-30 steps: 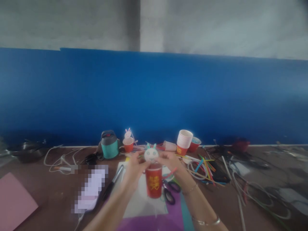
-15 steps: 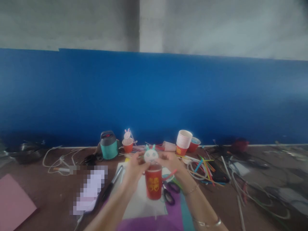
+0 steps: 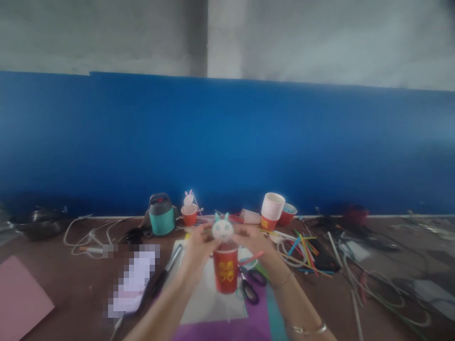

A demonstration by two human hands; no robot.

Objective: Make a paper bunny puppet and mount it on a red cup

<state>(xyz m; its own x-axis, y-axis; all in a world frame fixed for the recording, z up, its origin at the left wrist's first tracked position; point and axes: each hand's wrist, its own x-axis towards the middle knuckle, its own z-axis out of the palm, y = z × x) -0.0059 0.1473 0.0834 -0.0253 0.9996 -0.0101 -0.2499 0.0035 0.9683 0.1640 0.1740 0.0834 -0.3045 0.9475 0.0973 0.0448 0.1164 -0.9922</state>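
Observation:
A white paper rabbit head (image 3: 222, 229) with teal ears and a drawn face stands over the rim of a red paper cup (image 3: 226, 272) with gold characters. My left hand (image 3: 201, 245) pinches its left side. From the other side my right hand (image 3: 250, 240) has its fingers closed on the same cutout. The fingers hide part of the cup's rim. A pinkish-red strip (image 3: 254, 257) sticks out to the cup's right. Beside the cup lie black-handled scissors (image 3: 251, 290), on white paper (image 3: 202, 303) over a purple sheet (image 3: 223, 330).
A teal-and-grey container (image 3: 161, 220) and a cup with a pink rabbit (image 3: 189, 215) stand behind on the left. Stacked paper cups (image 3: 272, 210) are at the back right, near colourful strips (image 3: 305, 251). A pen (image 3: 173, 258) and a blurred-out phone (image 3: 133, 284) lie left.
The cup and rabbit head have shifted very slightly left. Both hands keep their hold on the cutout.

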